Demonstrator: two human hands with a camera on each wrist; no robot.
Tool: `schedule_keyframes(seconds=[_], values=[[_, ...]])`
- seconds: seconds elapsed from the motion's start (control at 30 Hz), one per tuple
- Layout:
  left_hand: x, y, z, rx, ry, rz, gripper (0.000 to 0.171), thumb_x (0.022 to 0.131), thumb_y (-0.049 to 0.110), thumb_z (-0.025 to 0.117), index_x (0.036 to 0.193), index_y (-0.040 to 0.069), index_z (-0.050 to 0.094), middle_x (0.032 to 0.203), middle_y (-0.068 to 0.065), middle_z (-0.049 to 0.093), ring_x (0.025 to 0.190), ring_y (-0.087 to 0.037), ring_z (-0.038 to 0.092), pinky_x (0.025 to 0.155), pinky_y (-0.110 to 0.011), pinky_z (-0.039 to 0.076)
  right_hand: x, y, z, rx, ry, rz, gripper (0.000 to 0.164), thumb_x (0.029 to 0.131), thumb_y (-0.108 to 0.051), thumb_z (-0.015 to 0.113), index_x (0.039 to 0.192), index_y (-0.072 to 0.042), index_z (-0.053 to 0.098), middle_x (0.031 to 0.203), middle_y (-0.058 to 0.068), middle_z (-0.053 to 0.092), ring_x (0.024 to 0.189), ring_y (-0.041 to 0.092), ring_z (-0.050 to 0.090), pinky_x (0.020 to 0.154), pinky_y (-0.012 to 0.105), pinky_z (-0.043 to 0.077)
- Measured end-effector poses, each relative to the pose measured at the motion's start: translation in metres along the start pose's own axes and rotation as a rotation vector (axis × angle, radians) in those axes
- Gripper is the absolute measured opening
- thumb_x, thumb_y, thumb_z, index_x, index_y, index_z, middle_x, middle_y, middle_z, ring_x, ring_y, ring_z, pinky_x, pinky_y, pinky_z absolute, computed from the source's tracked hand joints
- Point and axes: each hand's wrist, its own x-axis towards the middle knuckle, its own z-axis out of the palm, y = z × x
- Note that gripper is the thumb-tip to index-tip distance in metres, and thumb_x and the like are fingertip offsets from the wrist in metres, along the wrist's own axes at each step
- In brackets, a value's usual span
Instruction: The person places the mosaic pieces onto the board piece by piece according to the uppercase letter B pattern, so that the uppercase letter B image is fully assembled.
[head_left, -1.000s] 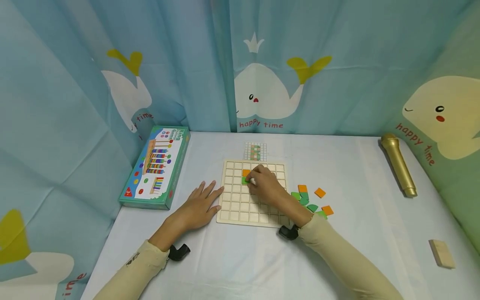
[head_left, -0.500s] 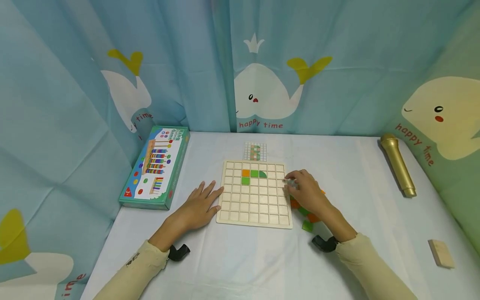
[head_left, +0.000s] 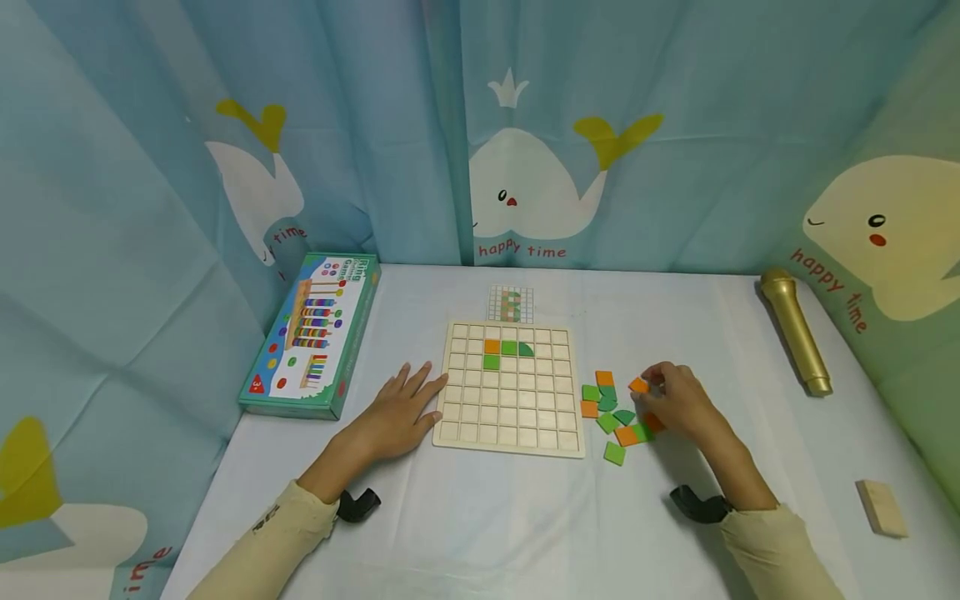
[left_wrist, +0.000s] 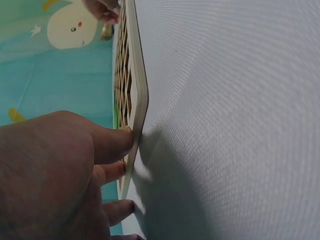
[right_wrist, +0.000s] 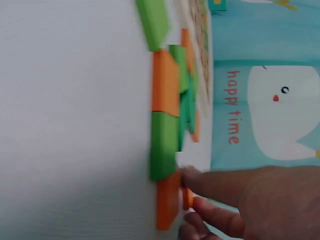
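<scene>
Head view: a small, flat, square orange tile (head_left: 638, 385) is pinched at the fingertips of the right hand (head_left: 678, 404), beside a scatter of loose green and orange tiles (head_left: 607, 422) on the white-covered bench (head_left: 480, 517). The tile is judged to be very light, stiff and hard to break, though perhaps slippery on its flat face; it is best taken by two opposite edges, between thumb and forefinger. The left hand (head_left: 401, 408) is laid with fingers spread, its tips touching the left edge of the pale wooden grid board (head_left: 487, 414).

By the right wrist view, the tile's thin edge is shown between thumb and finger, a contact partly covered from above; whether it is clear of the bench cannot be told. By the left wrist view, the thumb is shown set against the board's side, whose thickness is revealed. Only from the head are the four seated tiles (head_left: 509, 347) clearly laid out.
</scene>
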Motion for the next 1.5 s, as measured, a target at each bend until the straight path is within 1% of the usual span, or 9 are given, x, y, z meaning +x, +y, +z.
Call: schedule_keyframes(seconds=[0.13,0.4,0.57,0.77,0.97,1.13,1.27,1.37,1.5], values=[[0.0,-0.001,0.0,-0.003,0.003,-0.002,0.061,0.112,0.035,0.05,0.167,0.015,0.033,0.175,-0.018,0.018,0.161,-0.049,0.007,0.128,-0.066,0.015,0.002,0.004,0.003,0.011,-0.001,-0.037,0.033,0.101,-0.005,0.062,0.127,0.014,0.055,0.122,0.033,0.051,0.105,0.042,0.051,0.092,0.056,0.05],[0.0,0.0,0.0,0.007,0.007,-0.003,0.062,0.112,0.035,0.05,0.167,0.015,0.033,0.175,-0.018,0.019,0.161,-0.049,0.008,0.128,-0.065,0.015,0.005,0.009,0.008,0.027,0.006,-0.066,0.033,0.102,-0.002,0.059,0.132,0.012,0.054,0.128,0.033,0.048,0.11,0.043,0.054,0.092,0.055,0.052],[-0.001,-0.001,0.0,-0.003,0.012,0.003,0.062,0.112,0.035,0.051,0.167,0.014,0.033,0.175,-0.018,0.019,0.161,-0.049,0.008,0.128,-0.065,0.015,0.006,0.01,0.01,0.025,0.022,-0.098,0.031,0.102,0.002,0.057,0.131,0.013,0.055,0.126,0.033,0.05,0.108,0.042,0.056,0.089,0.052,0.053],[-0.002,0.0,0.0,-0.024,0.018,-0.001,0.061,0.112,0.034,0.05,0.167,0.015,0.033,0.175,-0.018,0.019,0.161,-0.049,0.008,0.128,-0.065,0.015,0.013,0.004,0.01,0.023,0.029,-0.103,0.032,0.106,-0.005,0.06,0.132,0.012,0.056,0.125,0.031,0.052,0.11,0.041,0.055,0.096,0.058,0.052],[-0.002,0.0,0.0,-0.02,0.019,-0.007,0.061,0.112,0.034,0.05,0.167,0.016,0.033,0.175,-0.017,0.019,0.161,-0.049,0.008,0.128,-0.065,0.015,0.027,-0.015,0.014,0.039,0.034,-0.138,0.031,0.107,-0.005,0.057,0.133,0.011,0.056,0.126,0.031,0.052,0.114,0.044,0.057,0.1,0.06,0.051],[-0.001,-0.001,0.001,-0.017,0.015,-0.009,0.061,0.112,0.035,0.05,0.168,0.017,0.032,0.176,-0.016,0.018,0.162,-0.048,0.007,0.128,-0.064,0.014,0.037,-0.042,0.021,0.064,-0.01,-0.176,0.031,0.107,-0.004,0.055,0.135,0.01,0.056,0.13,0.03,0.051,0.12,0.045,0.057,0.103,0.059,0.051],[-0.001,0.0,0.001,-0.019,0.012,-0.008,0.061,0.112,0.035,0.05,0.168,0.017,0.032,0.176,-0.017,0.018,0.162,-0.048,0.007,0.128,-0.065,0.014,0.043,-0.058,0.032,0.075,-0.055,-0.247,0.031,0.109,-0.005,0.055,0.137,0.008,0.055,0.134,0.029,0.05,0.125,0.045,0.056,0.103,0.057,0.052],[-0.001,0.0,0.001,-0.016,0.011,-0.01,0.061,0.112,0.035,0.05,0.168,0.017,0.033,0.176,-0.017,0.018,0.162,-0.048,0.007,0.128,-0.065,0.014,0.048,-0.068,0.041,0.079,-0.082,-0.319,0.03,0.109,-0.005,0.055,0.136,0.007,0.055,0.132,0.027,0.051,0.123,0.042,0.058,0.103,0.055,0.053],[0.0,0.0,0.001,-0.014,0.008,-0.013,0.061,0.112,0.035,0.05,0.168,0.017,0.032,0.176,-0.016,0.018,0.162,-0.047,0.007,0.128,-0.064,0.014,0.054,-0.08,0.053,0.08,-0.109,-0.371,0.029,0.107,-0.004,0.057,0.135,0.005,0.057,0.129,0.025,0.053,0.118,0.038,0.059,0.102,0.052,0.053]])
